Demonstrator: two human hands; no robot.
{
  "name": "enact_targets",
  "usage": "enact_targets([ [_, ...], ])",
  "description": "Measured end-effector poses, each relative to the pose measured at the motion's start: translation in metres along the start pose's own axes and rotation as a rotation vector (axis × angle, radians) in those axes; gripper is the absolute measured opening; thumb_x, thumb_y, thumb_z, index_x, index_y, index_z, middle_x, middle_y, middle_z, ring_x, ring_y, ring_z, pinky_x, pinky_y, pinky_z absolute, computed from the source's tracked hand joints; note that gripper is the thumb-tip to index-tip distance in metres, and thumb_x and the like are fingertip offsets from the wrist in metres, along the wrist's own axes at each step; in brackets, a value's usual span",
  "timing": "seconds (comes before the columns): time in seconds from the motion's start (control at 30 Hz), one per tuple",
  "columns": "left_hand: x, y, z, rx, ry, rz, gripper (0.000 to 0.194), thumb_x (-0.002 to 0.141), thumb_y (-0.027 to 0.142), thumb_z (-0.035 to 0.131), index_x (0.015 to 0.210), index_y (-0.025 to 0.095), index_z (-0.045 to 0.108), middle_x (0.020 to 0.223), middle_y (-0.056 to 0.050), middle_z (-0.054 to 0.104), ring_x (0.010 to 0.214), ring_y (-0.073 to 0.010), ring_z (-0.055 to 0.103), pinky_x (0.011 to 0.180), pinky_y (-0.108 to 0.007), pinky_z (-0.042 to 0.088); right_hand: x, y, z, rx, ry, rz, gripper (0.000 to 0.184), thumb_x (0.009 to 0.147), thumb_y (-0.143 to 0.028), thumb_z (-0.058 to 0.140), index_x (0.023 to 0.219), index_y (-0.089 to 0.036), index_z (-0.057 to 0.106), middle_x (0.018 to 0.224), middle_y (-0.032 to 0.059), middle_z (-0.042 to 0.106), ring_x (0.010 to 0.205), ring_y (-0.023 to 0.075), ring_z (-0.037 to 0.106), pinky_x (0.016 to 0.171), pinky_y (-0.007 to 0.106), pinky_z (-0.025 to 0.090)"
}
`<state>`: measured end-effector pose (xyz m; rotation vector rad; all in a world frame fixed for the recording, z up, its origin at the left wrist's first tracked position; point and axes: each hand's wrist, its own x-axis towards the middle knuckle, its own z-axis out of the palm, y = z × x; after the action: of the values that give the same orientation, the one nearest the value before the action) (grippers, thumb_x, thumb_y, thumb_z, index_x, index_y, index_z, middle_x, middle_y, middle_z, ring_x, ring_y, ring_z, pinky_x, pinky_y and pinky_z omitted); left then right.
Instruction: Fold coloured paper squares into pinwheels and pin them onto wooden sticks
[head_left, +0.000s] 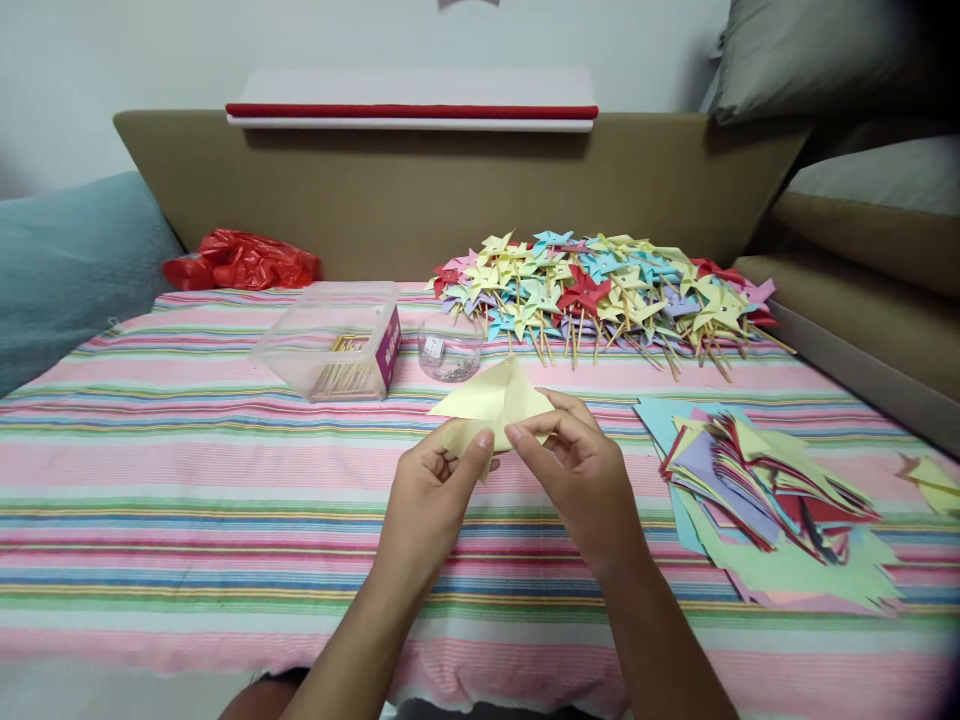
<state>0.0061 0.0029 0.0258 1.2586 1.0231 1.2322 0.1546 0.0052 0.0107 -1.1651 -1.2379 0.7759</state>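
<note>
Both my hands hold one pale yellow paper sheet point(495, 398) just above the striped cloth. My left hand point(431, 490) pinches its near left corner between thumb and fingers. My right hand point(574, 470) pinches the sheet's right side, index fingertip touching the left thumb. The far part of the sheet sticks up folded. Behind the sheet stand a clear plastic box of wooden sticks point(337, 340) and a small clear cup of pins point(448, 352).
A heap of finished paper pinwheels point(600, 290) lies at the back right. A stack of cut coloured paper point(772, 490) lies to the right, with a yellow piece point(934, 480) at the edge. A red plastic bag point(244, 260) sits back left. Sofa cushions surround the striped cloth point(187, 480).
</note>
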Motion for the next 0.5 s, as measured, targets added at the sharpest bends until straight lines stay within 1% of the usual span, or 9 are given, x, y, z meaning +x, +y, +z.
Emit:
enact_targets([
  [0.13, 0.0002, 0.0015, 0.0012, -0.019, 0.014, -0.003, 0.021, 0.088, 0.037, 0.071, 0.08, 0.018, 0.07, 0.075, 0.001, 0.065, 0.077, -0.0134, 0.061, 0.073, -0.022, 0.048, -0.0004, -0.002, 0.0031, 0.032, 0.001, -0.016, 0.014, 0.082, -0.037, 0.074, 0.078, -0.024, 0.075, 0.119, 0.0099, 0.061, 0.118, 0.0292, 0.06, 0.093, 0.04, 0.053],
  [0.27, 0.0005, 0.0007, 0.0011, -0.002, 0.049, -0.018, 0.02, 0.086, 0.038, 0.073, 0.088, 0.018, 0.074, 0.08, -0.001, 0.071, 0.081, -0.0155, 0.064, 0.075, -0.023, 0.049, -0.0019, -0.0024, 0.0052, 0.019, 0.005, -0.025, 0.014, 0.083, -0.037, 0.073, 0.078, -0.023, 0.074, 0.116, 0.0101, 0.063, 0.12, 0.0304, 0.059, 0.094, 0.041, 0.053],
  [0.4, -0.0005, 0.0013, 0.0009, 0.053, 0.095, -0.019, 0.023, 0.085, 0.04, 0.074, 0.08, 0.017, 0.073, 0.077, -0.001, 0.071, 0.076, -0.0153, 0.063, 0.07, -0.023, 0.048, -0.0035, -0.0021, 0.007, -0.002, 0.004, -0.033, 0.016, 0.082, -0.037, 0.073, 0.076, -0.023, 0.072, 0.117, 0.0108, 0.063, 0.124, 0.0313, 0.057, 0.095, 0.042, 0.052],
  [0.47, -0.0006, 0.0021, 0.001, 0.059, 0.114, -0.005, 0.022, 0.085, 0.039, 0.074, 0.079, 0.018, 0.072, 0.076, -0.001, 0.071, 0.075, -0.0154, 0.063, 0.07, -0.022, 0.047, -0.0032, -0.0032, 0.0076, 0.036, 0.021, -0.026, 0.016, 0.081, -0.037, 0.075, 0.082, -0.023, 0.067, 0.123, 0.0109, 0.062, 0.123, 0.0301, 0.059, 0.094, 0.041, 0.053],
  [0.5, -0.0004, 0.0027, 0.001, 0.057, 0.118, 0.003, 0.02, 0.084, 0.038, 0.074, 0.081, 0.018, 0.073, 0.077, 0.0, 0.071, 0.076, -0.0155, 0.063, 0.07, -0.022, 0.047, -0.0028, -0.0042, 0.0075, 0.084, 0.039, -0.015, 0.021, 0.079, -0.037, 0.077, 0.09, -0.024, 0.064, 0.127, 0.0106, 0.062, 0.12, 0.0285, 0.061, 0.094, 0.041, 0.054],
])
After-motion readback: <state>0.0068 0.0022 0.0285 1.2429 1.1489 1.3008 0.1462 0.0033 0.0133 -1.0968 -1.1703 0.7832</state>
